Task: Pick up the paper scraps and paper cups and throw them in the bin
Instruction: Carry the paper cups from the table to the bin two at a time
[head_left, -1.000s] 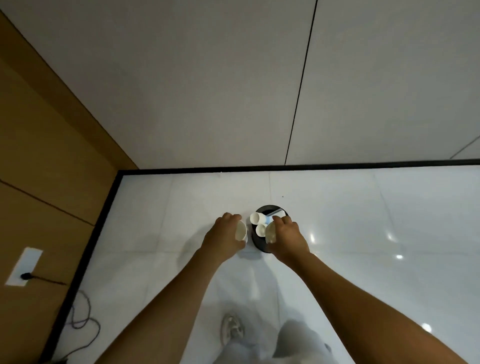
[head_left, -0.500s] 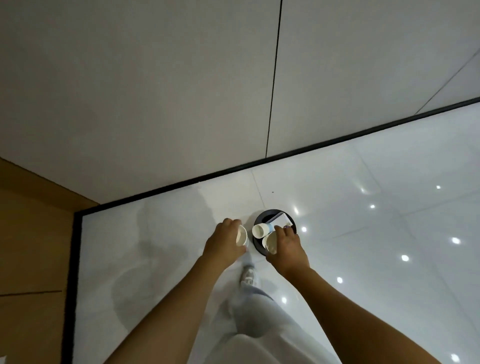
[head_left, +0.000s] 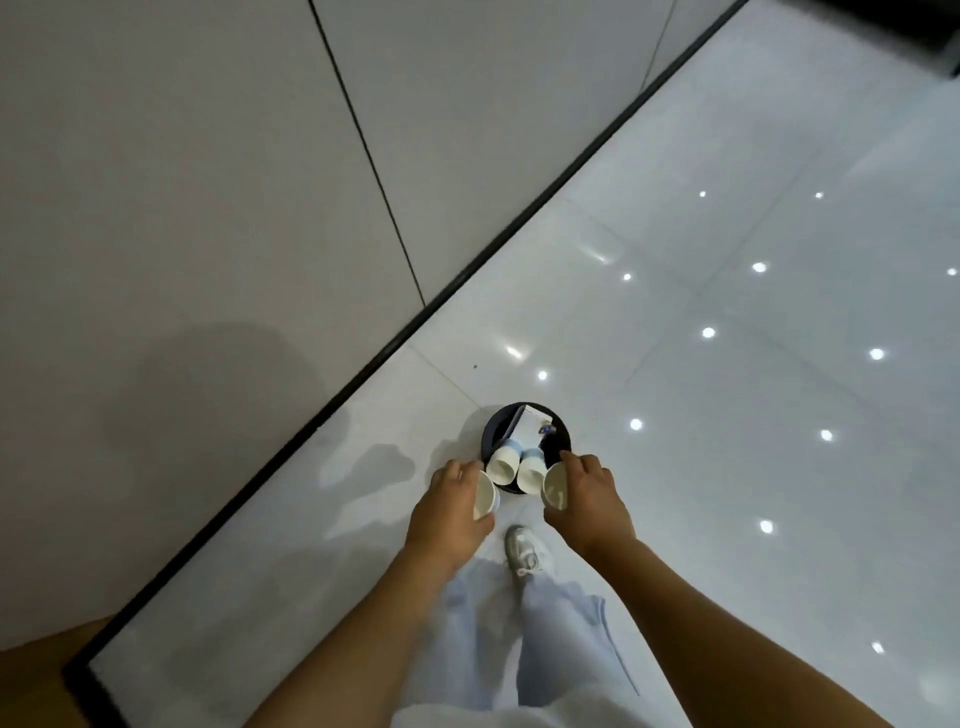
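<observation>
Glossy white floor tile (head_left: 727, 364) stretching out under ceiling-light reflections, meeting a grey panelled wall (head_left: 208, 156) along a black skirting line. Standing near that wall — a small round black bin (head_left: 491, 431), used below as the landmark.

Already lying inside the bin: two paper cups (head_left: 503, 464) side by side on their flanks, open mouths toward the near rim, bluish bases pointing inward, and beyond them a white paper scrap (head_left: 532, 422) leaning at the far rim. Looking close to full at the near side, judging by how high the cups are sitting.

Gripping a left-hand cup (head_left: 484, 496) just beside the bin's near-left rim: left hand (head_left: 449, 514), fingers curled round the wall, mouth turned inward. Gripping a right-hand cup (head_left: 556, 486) at the near-right rim: right hand (head_left: 592, 506), fingers wrapped likewise, index tip reaching over the rim.

Likely handling as very light, thin and easily crushed — empty paper, stiffest at the rolled lip. Holding around the mid-wall seems adequate; squeezing hard would only buckle them. Probably bouncing or rolling out if dropped onto the cups already lying there.

Showing below the bin: pale trousers and a light shoe (head_left: 524, 553).
</observation>
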